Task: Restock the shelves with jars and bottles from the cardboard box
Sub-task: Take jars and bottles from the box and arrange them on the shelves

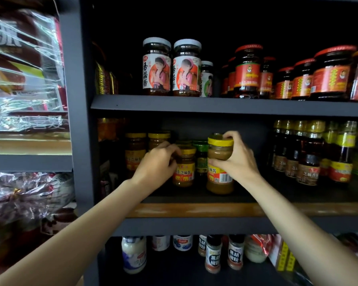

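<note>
Mid shelf (pixel 194 210), dark unit, wood front edge. L hand (pixel 157 162) grips yellow-lid jar (pixel 184 168); R hand (pixel 239 159) grips 2nd jar (pixel 219 162) at 3 o'clock. Bare shelf toward front edge; bottles (pixel 310 153) far R.

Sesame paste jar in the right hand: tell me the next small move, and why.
Probably let go of it. The sesame paste jar already looks upright on the middle shelf, right hand gripping lid and side. The left hand holds the neighbouring jar, apart from it.
</note>
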A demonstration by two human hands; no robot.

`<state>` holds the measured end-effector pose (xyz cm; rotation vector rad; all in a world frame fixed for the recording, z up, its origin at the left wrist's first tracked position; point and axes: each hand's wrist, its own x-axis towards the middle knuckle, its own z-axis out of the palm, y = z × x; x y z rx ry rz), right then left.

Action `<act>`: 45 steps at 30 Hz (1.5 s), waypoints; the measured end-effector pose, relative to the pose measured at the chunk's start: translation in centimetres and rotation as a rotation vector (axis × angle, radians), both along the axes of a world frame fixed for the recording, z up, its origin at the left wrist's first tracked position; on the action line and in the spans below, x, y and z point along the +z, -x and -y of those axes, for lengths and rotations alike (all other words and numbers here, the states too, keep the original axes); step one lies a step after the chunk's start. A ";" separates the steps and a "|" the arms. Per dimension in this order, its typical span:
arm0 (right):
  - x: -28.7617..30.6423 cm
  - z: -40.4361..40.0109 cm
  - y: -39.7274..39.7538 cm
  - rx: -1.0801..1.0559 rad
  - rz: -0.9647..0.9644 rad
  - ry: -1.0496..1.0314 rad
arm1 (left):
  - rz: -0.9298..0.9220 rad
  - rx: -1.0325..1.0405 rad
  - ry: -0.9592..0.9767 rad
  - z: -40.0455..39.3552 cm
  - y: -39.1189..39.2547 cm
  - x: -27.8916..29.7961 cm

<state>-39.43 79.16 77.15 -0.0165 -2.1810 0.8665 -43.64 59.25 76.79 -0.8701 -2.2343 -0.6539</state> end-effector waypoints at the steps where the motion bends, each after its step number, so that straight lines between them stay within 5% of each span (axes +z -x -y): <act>1: 0.0 0.4 -0.3 0.037 -0.019 -0.020 | 0.028 -0.012 -0.021 0.3 -0.3 -0.2; 7: 1.5 3.9 -2.1 0.276 -0.067 -0.106 | 0.247 -0.061 0.091 1.4 -1.5 -0.2; 23: 1.9 11.5 3.8 0.528 0.204 0.019 | 0.467 0.091 -0.286 5.1 -0.4 -1.3; 26: 2.4 11.2 4.0 0.523 0.219 -0.125 | 0.475 0.124 -0.279 5.2 -0.3 -1.3; 31: 3.6 10.9 3.8 0.324 0.180 -0.423 | 0.477 0.124 -0.261 5.0 -0.3 -1.4; 38: 3.5 12.2 5.5 0.303 0.229 -0.376 | 0.304 0.229 -0.009 5.3 -1.3 -1.6; 45: 3.6 12.6 7.0 0.359 0.246 -0.364 | 0.460 0.247 0.131 5.8 -1.3 -1.9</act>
